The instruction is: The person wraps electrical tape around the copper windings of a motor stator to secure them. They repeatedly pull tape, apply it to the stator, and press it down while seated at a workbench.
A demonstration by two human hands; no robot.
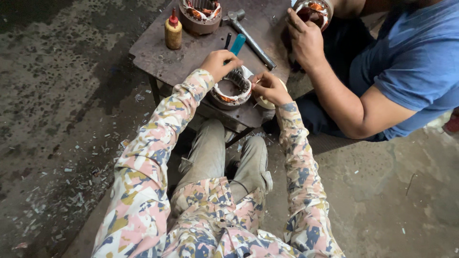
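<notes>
My left hand (220,62) is closed on the far rim of the motor stator (232,88), which sits at the near edge of the bench (158,52). My right hand (270,87) pinches something thin at its right side; I cannot tell what. White insulation already lines the copper windings, so I judge the winding largely done and the tidying unfinished.

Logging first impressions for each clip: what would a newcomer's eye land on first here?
The two hands in patterned sleeves, the left hand on top of a round motor stator and the right hand at its side, at the near edge of a dark metal table. At right, a co-worker's hand grips a second stator. A hammer and a yellow bottle lie farther back.
</notes>
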